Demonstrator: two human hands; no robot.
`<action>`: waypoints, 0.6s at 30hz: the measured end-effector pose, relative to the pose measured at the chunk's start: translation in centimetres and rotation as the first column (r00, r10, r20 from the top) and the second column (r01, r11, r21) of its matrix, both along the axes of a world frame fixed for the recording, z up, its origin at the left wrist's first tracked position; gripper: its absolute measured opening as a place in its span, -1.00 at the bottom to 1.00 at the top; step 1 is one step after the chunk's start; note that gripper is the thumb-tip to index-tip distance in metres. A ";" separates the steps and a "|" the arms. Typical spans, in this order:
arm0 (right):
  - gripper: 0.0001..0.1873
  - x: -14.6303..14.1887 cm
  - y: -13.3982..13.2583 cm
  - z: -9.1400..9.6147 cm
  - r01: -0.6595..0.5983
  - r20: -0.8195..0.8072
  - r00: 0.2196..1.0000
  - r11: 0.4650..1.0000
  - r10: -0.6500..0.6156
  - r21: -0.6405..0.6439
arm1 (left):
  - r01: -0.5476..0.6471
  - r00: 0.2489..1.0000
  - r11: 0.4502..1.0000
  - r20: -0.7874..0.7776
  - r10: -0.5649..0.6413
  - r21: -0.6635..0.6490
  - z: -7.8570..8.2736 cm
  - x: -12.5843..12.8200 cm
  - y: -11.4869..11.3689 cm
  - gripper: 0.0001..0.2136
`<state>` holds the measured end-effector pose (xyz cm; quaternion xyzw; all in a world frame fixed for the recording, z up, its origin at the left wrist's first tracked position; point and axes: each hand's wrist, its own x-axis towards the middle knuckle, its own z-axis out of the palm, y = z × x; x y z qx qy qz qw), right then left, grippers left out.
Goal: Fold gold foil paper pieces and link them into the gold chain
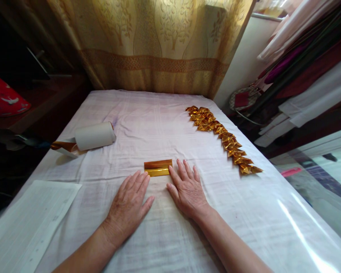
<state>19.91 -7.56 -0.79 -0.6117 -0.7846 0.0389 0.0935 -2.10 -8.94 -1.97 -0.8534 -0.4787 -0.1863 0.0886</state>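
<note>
A small rectangle of shiny gold foil paper (158, 168) lies on the white cloth in front of me, with a lengthwise crease across it. My left hand (130, 197) rests flat, its fingertips at the lower left corner of the foil. On the other side my right hand (187, 187) lies with fingers spread, the index fingertip touching the foil's right edge. Neither hand grips anything. Folded gold foil pieces (230, 142) form a long overlapping row to the right of my hands.
The white cloth (147, 129) covers the table. A white roll (95, 135) with gold foil at its loose end lies at left. A printed paper sheet (36, 223) is at the lower left. Behind hangs a gold curtain (147, 64); hanging clothes (309, 79) are at right.
</note>
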 end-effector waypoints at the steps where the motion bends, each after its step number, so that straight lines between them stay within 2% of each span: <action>1: -0.41 -0.2 -0.1 0.1 -0.019 -0.003 1.000 0.999 0.019 0.028 | -0.004 1.000 1.000 0.003 0.004 0.000 0.0 0.1 0.0 -0.55; 4: -0.42 -1.3 -0.4 0.5 -0.143 -0.027 0.989 0.986 0.145 0.082 | -0.007 1.000 1.000 0.004 0.007 -0.001 0.1 0.2 0.1 -0.56; 6: -0.43 -2.4 -0.4 0.8 -0.233 -0.067 0.969 0.971 0.236 0.052 | 0.000 1.000 1.000 0.000 0.000 -0.008 0.2 0.2 0.2 -0.55; 8: -0.44 -3.4 -0.2 1.0 -0.277 -0.117 0.955 0.961 0.273 -0.012 | 0.006 1.000 1.000 0.001 -0.006 -0.023 0.2 0.0 0.3 -0.54; 13: -0.44 -3.3 0.2 1.1 -0.279 -0.139 0.954 0.956 0.265 -0.094 | -0.009 1.000 0.999 0.003 0.009 -0.053 0.5 -0.3 0.4 -0.55; 18: -0.45 -0.7 -0.4 0.8 -0.162 -0.066 0.986 0.978 0.154 -0.129 | -0.017 1.000 0.997 0.008 0.017 -0.072 0.7 -0.4 0.4 -0.58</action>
